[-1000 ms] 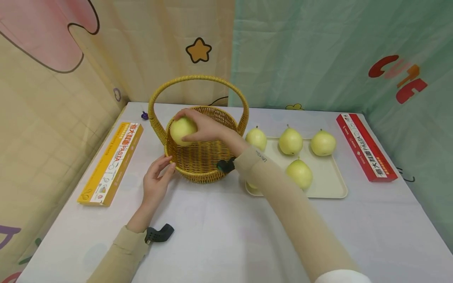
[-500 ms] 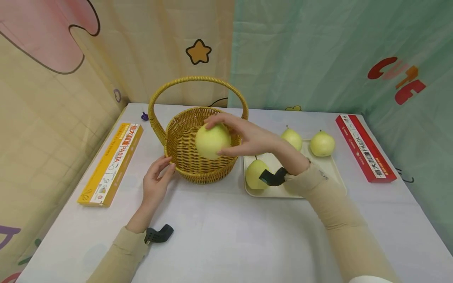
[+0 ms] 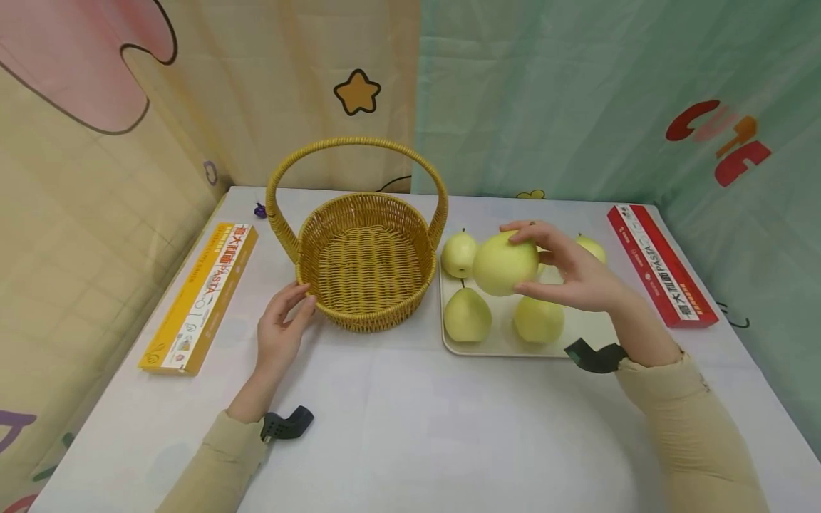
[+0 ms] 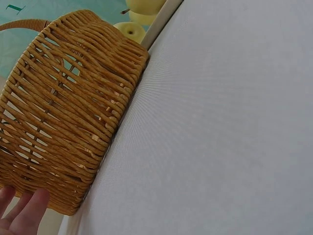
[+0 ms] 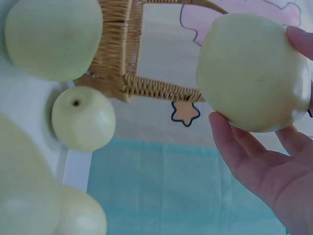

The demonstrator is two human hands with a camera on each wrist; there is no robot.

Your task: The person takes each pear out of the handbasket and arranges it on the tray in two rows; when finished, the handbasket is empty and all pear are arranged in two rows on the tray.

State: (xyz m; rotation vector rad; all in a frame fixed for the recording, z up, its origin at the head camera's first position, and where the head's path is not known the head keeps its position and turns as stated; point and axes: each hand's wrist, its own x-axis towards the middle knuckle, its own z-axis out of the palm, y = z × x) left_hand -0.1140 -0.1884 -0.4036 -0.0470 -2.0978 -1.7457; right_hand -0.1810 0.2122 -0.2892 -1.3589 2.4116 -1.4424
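In the head view my right hand [image 3: 571,274] grips a pale yellow-green pear [image 3: 505,263] above the tray. The right wrist view shows fingers and thumb spread round this pear [image 5: 252,73]. My left hand [image 3: 280,329] touches the near left rim of a round wicker basket [image 3: 365,324] with a tall arched handle. Its fingertips rest against the outer wall of the basket [image 4: 68,107] in the left wrist view. No fruit shows inside the basket. Several more pears, among them a front left pear [image 3: 467,317], sit on the cream tray [image 3: 487,350], some partly hidden behind my right hand.
A yellow pasta box [image 3: 199,299] lies left of the basket, and a red pasta box [image 3: 663,267] lies right of the tray. A small purple object [image 3: 259,211] is near the back left edge. Printed curtains [image 3: 545,100] stand behind the white table [image 3: 385,420].
My right hand has lifted the pear out of the basket and carried it right, over the tray. The left hand stays at the basket's rim.
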